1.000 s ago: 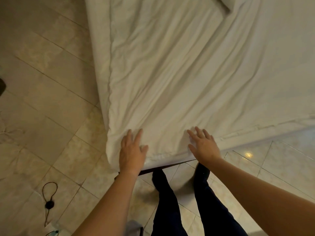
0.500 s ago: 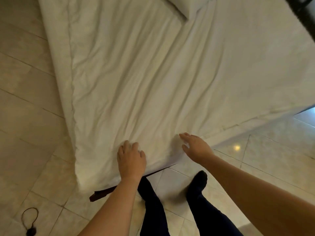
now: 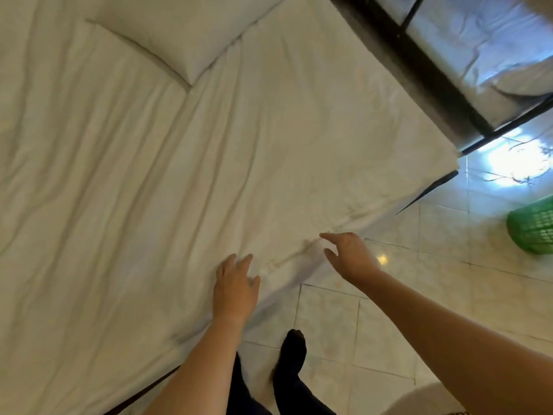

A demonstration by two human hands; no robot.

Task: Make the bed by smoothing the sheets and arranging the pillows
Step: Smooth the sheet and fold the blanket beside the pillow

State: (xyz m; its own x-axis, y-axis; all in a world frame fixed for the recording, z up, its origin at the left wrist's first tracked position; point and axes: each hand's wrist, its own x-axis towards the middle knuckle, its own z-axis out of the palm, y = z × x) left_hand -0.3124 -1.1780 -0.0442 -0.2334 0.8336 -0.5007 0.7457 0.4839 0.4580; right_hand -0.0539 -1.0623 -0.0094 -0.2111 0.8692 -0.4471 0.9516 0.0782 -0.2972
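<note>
Bedroom: white-sheeted bed (image 3: 209,163), pillow (image 3: 185,34), tiled floor (image 3: 449,280), green basket (image 3: 534,227).

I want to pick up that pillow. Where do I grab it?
Take the pillow by the two edges that meet at its near corner, reaching in from the near side. It lies flat on the sheet with that corner pointing this way. Its far part runs out of the picture, so those edges are probably the easiest to pinch.

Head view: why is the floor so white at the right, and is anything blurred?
In the head view, glare washes out the tiled floor near the green basket; the right hand looks slightly smeared; the sheet lies in dim, even light.
</note>
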